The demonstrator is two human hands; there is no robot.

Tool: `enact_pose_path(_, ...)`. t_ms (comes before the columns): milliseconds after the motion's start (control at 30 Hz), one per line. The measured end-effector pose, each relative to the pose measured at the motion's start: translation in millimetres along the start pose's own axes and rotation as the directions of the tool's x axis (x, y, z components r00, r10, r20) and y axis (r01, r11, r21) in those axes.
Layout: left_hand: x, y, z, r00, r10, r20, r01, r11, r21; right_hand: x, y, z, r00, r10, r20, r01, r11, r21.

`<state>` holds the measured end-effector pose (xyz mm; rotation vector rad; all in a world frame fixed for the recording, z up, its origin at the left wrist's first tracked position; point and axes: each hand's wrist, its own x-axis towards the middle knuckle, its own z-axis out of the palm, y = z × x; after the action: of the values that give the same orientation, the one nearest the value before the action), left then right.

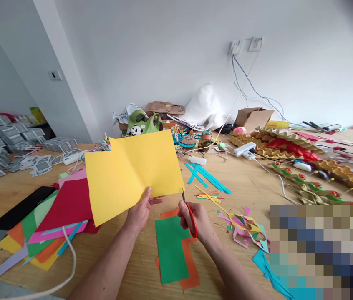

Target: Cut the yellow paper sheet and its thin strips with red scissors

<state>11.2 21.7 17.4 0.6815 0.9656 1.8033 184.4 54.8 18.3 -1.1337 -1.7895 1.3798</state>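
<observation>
My left hand (143, 208) pinches the lower edge of a large yellow sheet of paper (129, 171), thumb in front and fingers behind. The sheet is held up over the table, with a crease down its middle and a notch at its upper left. In my right hand (197, 221) is a pair of scissors with red handles (192, 218). Their blades point up at the sheet's lower right corner; whether they touch the paper I cannot tell. Below my hands lie a green sheet (172, 250) and orange paper (192, 266) under it.
Left, coloured sheets (64, 204) lie piled near a white cable (74, 262). Blue strips (209, 177), thin cut strips (209, 196) and paper scraps (245, 225) lie right of my hands. Farther right stand a power strip (244, 149) and egg-carton trays (342, 171). A green bag (143, 121) sits behind.
</observation>
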Motion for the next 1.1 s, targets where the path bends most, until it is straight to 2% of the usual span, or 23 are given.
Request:
enact_pose_path(333, -1.2, 1.6, 1.7, 1.0, 0.011, -0.005, -0.011, 1.0, 0.023, 0.9, -0.3, -0.2, 1.0, 0.019, -0.022, -0.018, 0.999, 0.037)
enact_pose_path(1100, -1.9, 1.6, 2.1, 1.0, 0.024, 0.018, -0.025, 0.999, 0.037, -0.3, -4.1, -1.3, 0.998, 0.035, -0.042, -0.035, 0.999, 0.009)
